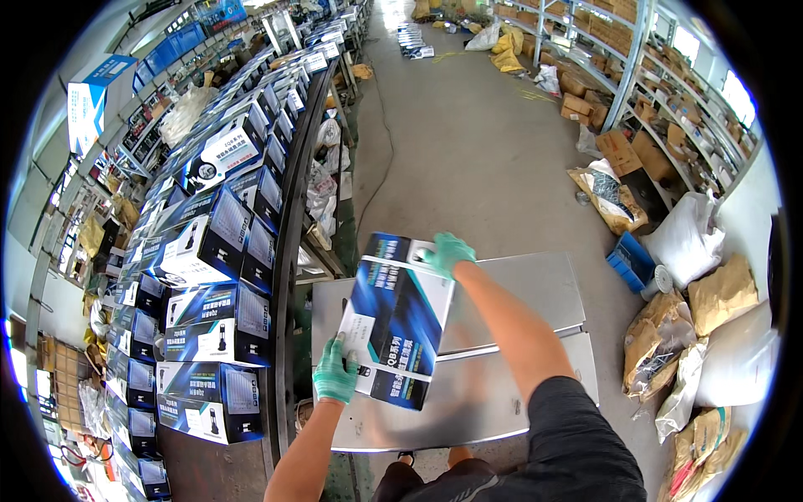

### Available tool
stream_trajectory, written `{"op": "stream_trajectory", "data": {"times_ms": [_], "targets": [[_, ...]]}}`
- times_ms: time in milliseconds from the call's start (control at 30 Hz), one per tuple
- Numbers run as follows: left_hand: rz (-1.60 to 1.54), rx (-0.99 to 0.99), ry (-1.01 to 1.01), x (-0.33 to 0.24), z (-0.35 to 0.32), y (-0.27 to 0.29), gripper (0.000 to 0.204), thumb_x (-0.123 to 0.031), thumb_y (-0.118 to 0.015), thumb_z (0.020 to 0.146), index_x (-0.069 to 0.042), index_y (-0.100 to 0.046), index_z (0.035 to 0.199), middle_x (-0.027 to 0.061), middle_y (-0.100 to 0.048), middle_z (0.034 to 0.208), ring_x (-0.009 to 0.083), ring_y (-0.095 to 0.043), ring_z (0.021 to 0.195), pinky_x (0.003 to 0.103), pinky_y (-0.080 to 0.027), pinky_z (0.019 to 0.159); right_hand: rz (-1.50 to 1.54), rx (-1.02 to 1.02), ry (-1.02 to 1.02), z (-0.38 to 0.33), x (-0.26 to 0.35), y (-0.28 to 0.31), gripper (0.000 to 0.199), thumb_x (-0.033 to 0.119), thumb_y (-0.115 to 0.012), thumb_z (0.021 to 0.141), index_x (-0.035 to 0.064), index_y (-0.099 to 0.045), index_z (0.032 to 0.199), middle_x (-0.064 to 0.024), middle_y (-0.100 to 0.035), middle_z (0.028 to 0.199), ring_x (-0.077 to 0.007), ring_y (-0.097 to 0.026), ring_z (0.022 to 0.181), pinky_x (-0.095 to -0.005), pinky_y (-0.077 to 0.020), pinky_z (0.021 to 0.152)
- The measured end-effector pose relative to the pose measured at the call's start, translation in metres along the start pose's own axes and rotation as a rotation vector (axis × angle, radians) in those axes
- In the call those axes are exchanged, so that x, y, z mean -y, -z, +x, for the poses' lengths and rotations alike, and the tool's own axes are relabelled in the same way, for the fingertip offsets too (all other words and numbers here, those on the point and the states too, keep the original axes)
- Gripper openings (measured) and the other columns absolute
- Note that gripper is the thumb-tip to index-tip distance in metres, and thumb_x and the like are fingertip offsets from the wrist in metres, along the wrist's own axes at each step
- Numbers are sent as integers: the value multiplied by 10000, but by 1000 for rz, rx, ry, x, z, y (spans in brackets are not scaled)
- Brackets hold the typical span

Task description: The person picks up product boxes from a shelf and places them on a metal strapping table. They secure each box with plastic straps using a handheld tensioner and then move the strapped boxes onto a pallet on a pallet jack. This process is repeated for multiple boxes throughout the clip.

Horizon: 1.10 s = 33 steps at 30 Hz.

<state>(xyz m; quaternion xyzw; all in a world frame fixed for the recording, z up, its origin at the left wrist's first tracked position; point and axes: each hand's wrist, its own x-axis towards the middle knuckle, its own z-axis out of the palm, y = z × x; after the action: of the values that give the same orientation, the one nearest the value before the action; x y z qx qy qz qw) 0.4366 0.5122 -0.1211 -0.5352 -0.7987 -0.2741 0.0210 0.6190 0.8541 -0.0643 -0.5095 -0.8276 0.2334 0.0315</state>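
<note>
A blue, black and white printed cardboard box [397, 322], bound with white straps, is held tilted over a metal-topped table [485, 393]. My left hand [335, 374], in a green glove, grips its lower left edge. At the upper right corner my right hand [452, 254], gloved alike, has hold of the box. Parts of the fingers on both hands are hidden by the box or turned away. Whether the box rests on the table or hangs just above it, I cannot tell.
Many similar boxes [213, 335] stand stacked along a long dark-edged bench [288, 217] on the left. Metal shelving [627, 67] with cartons lines the right side. White sacks [687, 237], brown paper bags [661, 339] and a blue crate [630, 261] lie on the floor at right.
</note>
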Motion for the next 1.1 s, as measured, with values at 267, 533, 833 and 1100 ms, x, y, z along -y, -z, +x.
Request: {"op": "stream_trajectory", "data": {"times_ms": [267, 533, 833, 1100], "targets": [[-247, 247, -269, 26, 41, -46, 477, -194, -775, 838, -64, -620, 1271, 143, -689, 1138, 357, -669, 988, 418, -527, 914, 366, -171, -433, -270, -137, -29, 469, 472, -574, 957, 39, -622, 1130, -200, -637, 1156, -381, -634, 1065, -443, -491, 923], [-1266, 1049, 484, 65, 81, -69, 439, -323, -592, 956, -45, -557, 1294, 123, -604, 1244, 255, -589, 1117, 384, -507, 970, 1392, -262, -877, -456, -78, -202, 682, 585, -526, 972, 39, -531, 1381, -127, -648, 1227, -242, -648, 1050, -406, -549, 875], [-1204, 1270, 448, 143, 162, -143, 787, -599, -446, 994, -42, -355, 1543, 129, -393, 1560, 309, -376, 1400, 401, -264, 1176, 1716, -400, -948, -441, -77, -307, 703, 659, -475, 956, 96, -527, 1375, -121, -646, 1240, -291, -674, 1059, -493, -589, 780], [-767, 991, 129, 46, 21, -88, 728, -541, -494, 968, -62, -416, 1510, 141, -458, 1499, 316, -468, 1336, 426, -355, 1128, 1788, -294, -872, -571, -60, -298, 700, 638, -351, 1000, 100, -549, 1402, -142, -628, 1331, -278, -648, 1162, -444, -495, 981]]}}
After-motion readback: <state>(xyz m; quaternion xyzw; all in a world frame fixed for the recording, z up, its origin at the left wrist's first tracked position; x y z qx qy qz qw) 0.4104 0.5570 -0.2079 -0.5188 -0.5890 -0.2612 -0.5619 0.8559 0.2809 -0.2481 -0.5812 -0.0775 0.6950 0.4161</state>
